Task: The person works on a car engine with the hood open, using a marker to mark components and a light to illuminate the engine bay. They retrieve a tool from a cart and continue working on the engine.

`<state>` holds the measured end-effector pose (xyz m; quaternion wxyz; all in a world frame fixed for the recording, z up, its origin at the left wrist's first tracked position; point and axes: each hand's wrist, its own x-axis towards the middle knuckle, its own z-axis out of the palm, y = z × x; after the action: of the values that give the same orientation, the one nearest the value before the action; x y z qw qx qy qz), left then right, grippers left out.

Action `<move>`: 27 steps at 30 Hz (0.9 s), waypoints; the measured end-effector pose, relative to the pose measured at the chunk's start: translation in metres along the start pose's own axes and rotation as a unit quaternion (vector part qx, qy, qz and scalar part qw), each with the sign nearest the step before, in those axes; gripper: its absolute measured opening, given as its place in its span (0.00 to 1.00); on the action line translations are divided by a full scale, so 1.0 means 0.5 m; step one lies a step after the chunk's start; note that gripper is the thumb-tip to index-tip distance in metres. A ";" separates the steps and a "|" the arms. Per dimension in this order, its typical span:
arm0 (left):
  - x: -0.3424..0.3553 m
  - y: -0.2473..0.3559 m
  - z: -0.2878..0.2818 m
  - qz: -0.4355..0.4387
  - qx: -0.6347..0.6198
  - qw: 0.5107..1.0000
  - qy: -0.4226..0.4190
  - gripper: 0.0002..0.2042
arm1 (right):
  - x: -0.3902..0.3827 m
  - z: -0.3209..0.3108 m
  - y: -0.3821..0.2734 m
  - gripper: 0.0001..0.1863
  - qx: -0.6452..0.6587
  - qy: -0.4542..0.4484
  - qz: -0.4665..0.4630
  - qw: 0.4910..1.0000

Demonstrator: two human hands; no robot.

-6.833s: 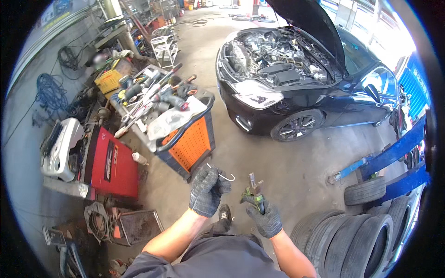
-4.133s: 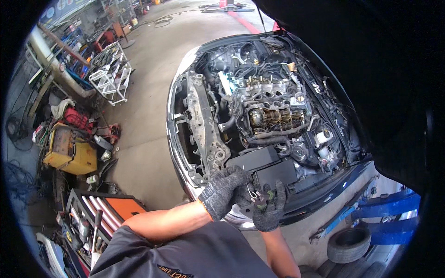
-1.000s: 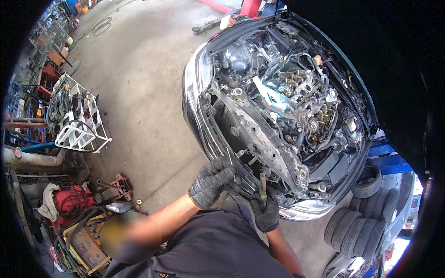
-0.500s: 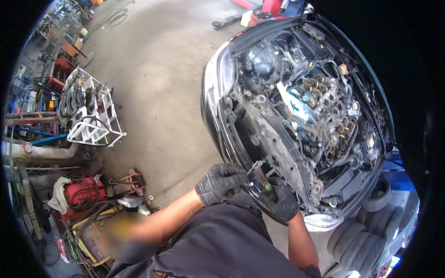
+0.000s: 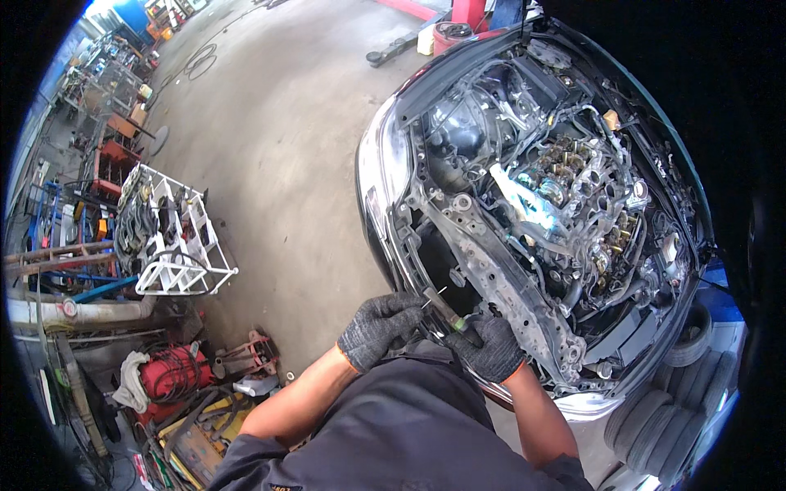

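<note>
In dark knit gloves, my left hand (image 5: 375, 330) pinches a thin metal wire (image 5: 434, 296), whose bend is hidden at this angle. My right hand (image 5: 491, 348) is closed around a green-handled tool (image 5: 459, 323) whose metal end points up and left, close to the wire. Both hands are over the front edge of a dark car, beside the upper radiator support (image 5: 495, 266) and the dark gap in front of it. Behind these lies the exposed engine (image 5: 585, 196), with a pale, bluish-lit object (image 5: 512, 188) on it.
On the left stand a white wire-frame cart (image 5: 192, 245), racks of parts, a red machine (image 5: 176, 376) and a yellow machine (image 5: 192, 430). At right are stacked tires (image 5: 655, 421) and the dark raised hood. A red lift post (image 5: 467, 12) stands behind the car.
I have moved from the tool carts to the car's open front, carrying both items. Since half a second ago, the view has shifted slightly and both hands remain close together at the front edge.
</note>
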<state>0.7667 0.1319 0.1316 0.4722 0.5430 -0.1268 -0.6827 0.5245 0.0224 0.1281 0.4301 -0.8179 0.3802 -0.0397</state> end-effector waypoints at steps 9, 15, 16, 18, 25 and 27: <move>0.022 0.056 -0.063 0.111 0.166 0.980 -0.021 0.13 | 0.047 0.081 -0.077 0.21 0.069 0.062 -0.001 0.996; -0.001 0.127 -0.178 0.120 0.137 0.969 -0.167 0.19 | 0.070 0.176 -0.162 0.20 0.038 0.147 0.041 0.987; -0.005 0.136 -0.198 0.128 0.134 0.963 -0.197 0.20 | 0.075 0.198 -0.177 0.20 0.028 0.180 0.032 0.983; -0.012 0.149 -0.236 0.131 0.170 0.957 -0.195 0.23 | 0.084 0.242 -0.202 0.19 0.053 0.233 0.025 0.971; -0.033 0.168 -0.324 0.087 0.235 0.944 -0.217 0.19 | 0.077 0.356 -0.284 0.17 0.044 0.319 0.049 0.945; -0.033 0.169 -0.336 0.136 0.281 0.920 -0.238 0.17 | 0.063 0.375 -0.304 0.16 0.059 0.303 0.078 0.948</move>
<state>0.9538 0.1577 0.1362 0.3443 0.4524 -0.4946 -0.6574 0.7096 0.1801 0.1137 0.3435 -0.7086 0.5519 -0.2742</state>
